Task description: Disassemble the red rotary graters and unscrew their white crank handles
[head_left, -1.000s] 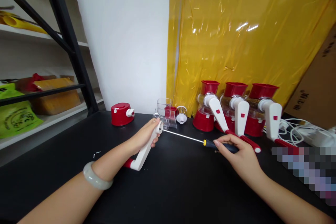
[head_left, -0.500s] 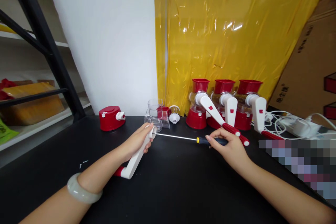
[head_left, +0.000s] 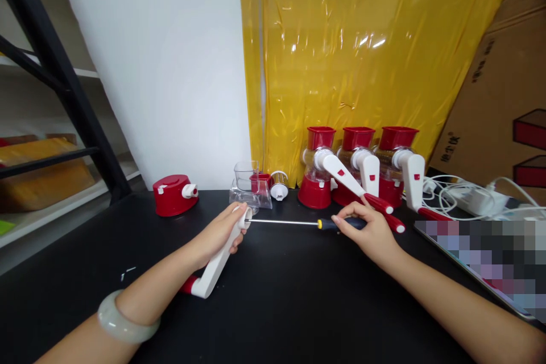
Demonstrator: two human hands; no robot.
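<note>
My left hand is closed round the upper end of a white crank handle, whose red grip points down and left. In my right hand is a screwdriver with a dark, yellow-collared handle, held level by the fingertips. Its long metal shaft reaches into the round socket at the crank's upper end; the tip is hidden inside. Behind my left hand stand a clear plastic housing and a grater drum. A red base with a white knob sits at the left.
Three assembled rotary graters stand in a row at the back right, their cranks jutting forward. White cables and an adapter lie at the right, behind a tablet-like device with a blurred screen. Small white scraps lie at the left.
The whole view has shifted slightly, so most things sit a little further left. Both hands keep their hold, and the screwdriver stays in the crank's socket.
</note>
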